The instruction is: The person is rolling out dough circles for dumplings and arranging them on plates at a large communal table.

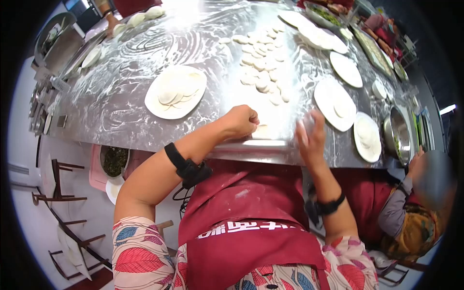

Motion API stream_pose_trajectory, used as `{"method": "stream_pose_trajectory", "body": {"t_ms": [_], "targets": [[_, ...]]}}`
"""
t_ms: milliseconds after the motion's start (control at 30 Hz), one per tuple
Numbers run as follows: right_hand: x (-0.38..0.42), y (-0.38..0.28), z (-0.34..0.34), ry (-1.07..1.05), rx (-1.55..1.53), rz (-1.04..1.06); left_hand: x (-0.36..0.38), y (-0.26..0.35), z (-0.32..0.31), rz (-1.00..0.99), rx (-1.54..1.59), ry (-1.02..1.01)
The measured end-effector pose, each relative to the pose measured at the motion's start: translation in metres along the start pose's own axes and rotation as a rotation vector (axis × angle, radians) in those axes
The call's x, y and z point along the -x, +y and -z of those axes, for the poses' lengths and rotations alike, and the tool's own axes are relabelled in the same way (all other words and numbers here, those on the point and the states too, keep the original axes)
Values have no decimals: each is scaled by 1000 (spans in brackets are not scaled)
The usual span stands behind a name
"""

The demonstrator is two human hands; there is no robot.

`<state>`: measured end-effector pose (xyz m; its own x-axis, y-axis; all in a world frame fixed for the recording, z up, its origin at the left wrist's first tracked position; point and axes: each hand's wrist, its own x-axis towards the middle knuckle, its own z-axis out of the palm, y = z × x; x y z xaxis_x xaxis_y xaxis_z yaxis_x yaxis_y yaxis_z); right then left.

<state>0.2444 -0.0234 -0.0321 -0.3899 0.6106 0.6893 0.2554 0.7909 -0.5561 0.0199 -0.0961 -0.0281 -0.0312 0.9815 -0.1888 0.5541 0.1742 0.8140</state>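
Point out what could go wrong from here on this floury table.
The left hand is close to the table's front edge, so dough worked there might slip off. The small dough pieces lie crowded, some touching, and could stick together. On the plate to the left, flat dough rounds overlap, so they may cling when lifted.

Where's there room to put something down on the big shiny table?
The table has floury free patches left of and beyond the left plate, and a strip between that plate and the dough pieces. It's crowded on the right: plates run down to the metal bowl.
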Motion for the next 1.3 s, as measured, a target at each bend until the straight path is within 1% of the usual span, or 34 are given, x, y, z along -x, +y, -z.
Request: {"method": "stream_pose_trajectory", "body": {"t_ms": [33, 67, 100, 167, 200, 233, 267, 300, 333, 367, 433, 467, 500, 567, 600, 667, 700, 733, 767, 833, 900, 967, 1000, 1100, 1133, 1167, 1233, 1267, 1300], "targets": [[-21, 4, -11, 16, 49, 44, -1, 8, 2, -73, -160, 32], [-33, 14, -23, -43, 2, -88, -5, 13, 2, -14, -173, 27], [-47, 8, -31, -61, -52, -145, -10, 15, -1, -19, -200, 38], [-51, 7, -32, -96, -28, -152, -20, 14, -2, -33, -252, 78], [-45, 7, -25, -67, 37, -58, -16, 16, 2, -47, -141, -13], [-29, 5, -12, -47, 103, 35, -15, 14, 4, -140, -258, -26], [-14, 0, 3, -54, 135, 83, -12, 8, 2, -131, -248, 14], [8, 0, 11, -137, -37, -151, -9, 4, 0, -121, -242, 54], [10, -4, 14, -108, -44, -106, -3, 9, 3, 2, -103, -15], [14, -10, 15, -74, -51, -76, -1, 10, 2, -6, -103, -13], [-10, -4, 0, -37, 63, -25, 3, 13, 0, -30, -127, -25], [-26, 2, -13, -55, 45, -53, 1, 19, 0, -35, -161, 4], [-39, 7, -25, -68, -5, -130, -5, 20, -1, -41, -211, 32], [-52, 5, -31, -174, -15, -286, -17, 17, -2, -52, -297, 99], [-48, 5, -27, -108, 32, -161, -16, 23, 3, -38, -211, -12], [-22, 4, -9, 4, 123, 102, -15, 13, 1, -116, -279, -39], [-2, -8, 7, -73, 81, -61, -13, 8, 1, -152, -313, -47], [15, -8, 14, -105, -38, -169, -9, 6, 4, -141, -217, -60], [20, -12, 16, -63, -44, -73, -9, 5, 6, -114, -162, -69], [10, -2, 9, -76, -12, -88, -5, 6, 5, -57, -69, -129], [-25, 2, -10, -35, 98, 35, -9, 13, 3, -93, -204, -77], [-48, 8, -31, -88, -7, -109, -21, 15, -3, -112, -305, 22], [-51, 5, -31, -135, -41, -203, -23, 21, -4, -99, -351, 30], [-24, 2, -9, -16, 102, 71, -15, 25, -3, -99, -269, -79], [-1, -1, 3, -57, 24, -31, -14, 21, -2, -126, -331, -107], [16, -2, 11, -94, -53, -134, -13, 17, -1, -107, -284, -90], [16, -15, 17, -114, -83, -217, -6, 16, -1, -63, -202, -74], [21, -21, 19, -115, -99, -273, -4, 17, 1, -68, -209, -125], [11, -3, 7, -56, 25, -97, -3, 19, -2, -73, -228, -106]]}}
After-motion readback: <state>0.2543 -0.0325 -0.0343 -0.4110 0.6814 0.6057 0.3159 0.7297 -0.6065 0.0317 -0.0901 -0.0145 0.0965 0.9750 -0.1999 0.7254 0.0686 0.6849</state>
